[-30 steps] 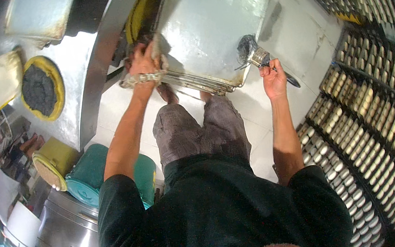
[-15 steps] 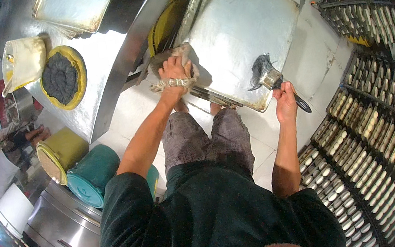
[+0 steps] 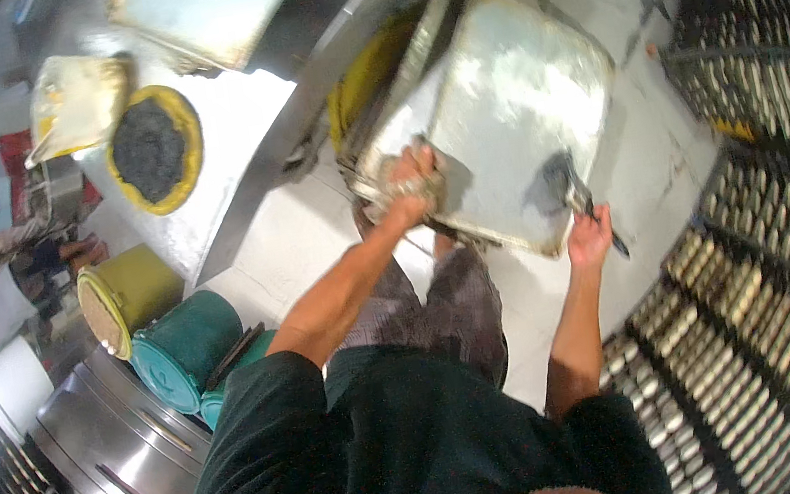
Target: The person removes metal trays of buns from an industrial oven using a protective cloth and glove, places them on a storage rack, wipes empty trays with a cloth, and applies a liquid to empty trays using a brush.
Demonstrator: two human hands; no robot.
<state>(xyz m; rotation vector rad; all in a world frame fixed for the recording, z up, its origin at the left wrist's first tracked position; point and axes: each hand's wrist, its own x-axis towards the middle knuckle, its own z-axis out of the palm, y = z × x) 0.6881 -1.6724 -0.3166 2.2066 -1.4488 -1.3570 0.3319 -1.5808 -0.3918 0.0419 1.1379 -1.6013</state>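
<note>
Before me lies a large, pale metal baking tray [image 3: 518, 78] with rounded corners and browned edges. My left hand [image 3: 416, 161], blurred, is closed on a greyish rag [image 3: 427, 188] at the tray's near left side. The rag bunches around the fingers and hides part of the palm. At the near right edge, my right hand [image 3: 592, 237] grips a wide brush [image 3: 578, 191] with a black handle. Its dark, splayed bristles are over the tray surface; whether they touch it I cannot tell.
Racks [image 3: 726, 301] of pale dough pieces fill the right side. On the steel counter [image 3: 241, 117] at left sit a yellow-rimmed bowl of dark stuff [image 3: 149, 145], a whitish container [image 3: 77, 105] and another tray [image 3: 201, 16]. Yellow [image 3: 138, 288] and green buckets [image 3: 189, 345] stand below, beside a steel cabinet [image 3: 119, 437].
My left hand has moved right with the rag, onto the tray's left part. My right hand and the brush have shifted slightly right and nearer. The whole view has also shifted.
</note>
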